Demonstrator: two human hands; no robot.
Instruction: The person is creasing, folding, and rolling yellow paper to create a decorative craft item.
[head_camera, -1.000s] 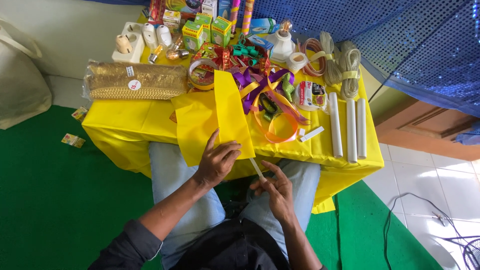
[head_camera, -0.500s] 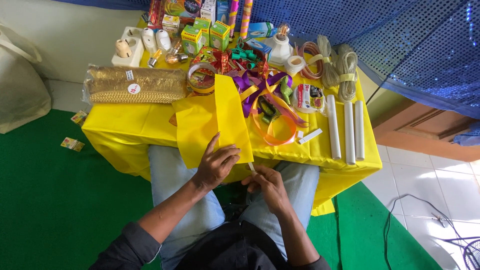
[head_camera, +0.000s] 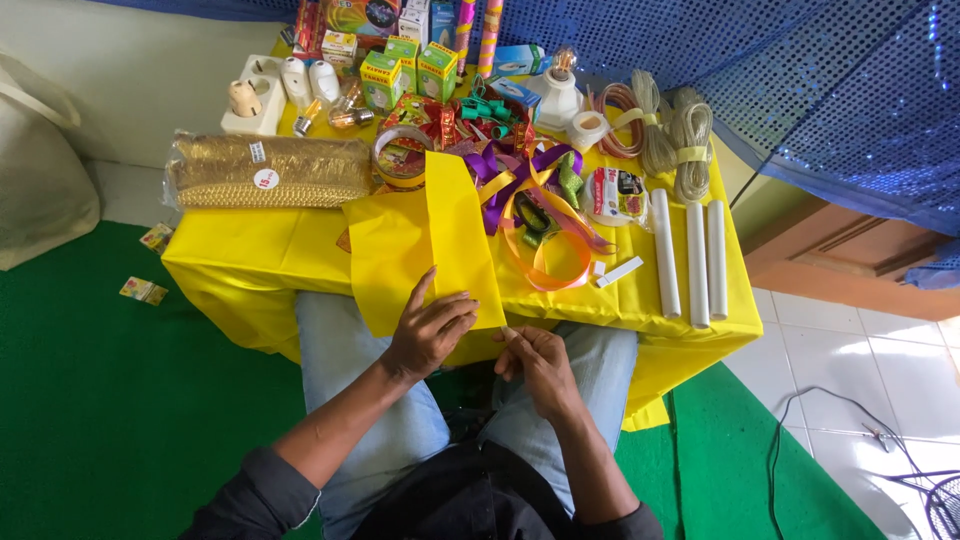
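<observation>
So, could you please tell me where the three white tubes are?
In the head view, the three white tubes lie side by side at the table's right end, just right of the ribbons.

Left hand: lay flat on folded yellow paper, fingers spread.
Right hand: pinched the paper's lower corner at table edge.
Table: yellow cloth.
Right of paper: orange ribbon loops, three white tubes.
Left: gold packet.
</observation>
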